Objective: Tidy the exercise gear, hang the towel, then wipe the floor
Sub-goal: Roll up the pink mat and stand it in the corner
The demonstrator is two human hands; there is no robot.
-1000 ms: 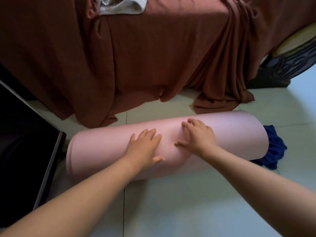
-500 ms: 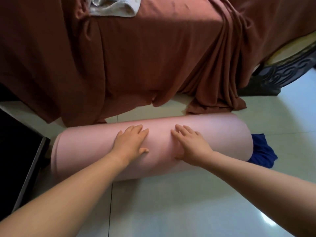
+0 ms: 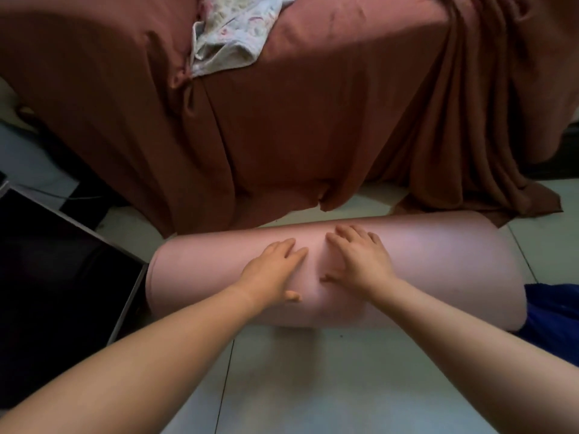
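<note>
A pink exercise mat (image 3: 438, 264), rolled into a thick cylinder, lies crosswise on the pale tiled floor (image 3: 344, 386) in front of a bed. My left hand (image 3: 272, 272) lies flat on top of the roll near its middle, fingers straight and pointing away from me. My right hand (image 3: 360, 261) presses on the roll just to the right of it, fingers spread. A blue towel (image 3: 554, 314) sits crumpled on the floor at the roll's right end, partly hidden behind it.
A bed draped in a rust-brown sheet (image 3: 282, 120) fills the far side, its cloth reaching the floor just behind the roll. A light patterned cloth (image 3: 228, 36) lies on the bed. A dark flat panel (image 3: 62, 277) leans at the left.
The view has swung up and leftward, showing more of the bed. Both hands stay flat on the roll; they sit a little closer together than before.
</note>
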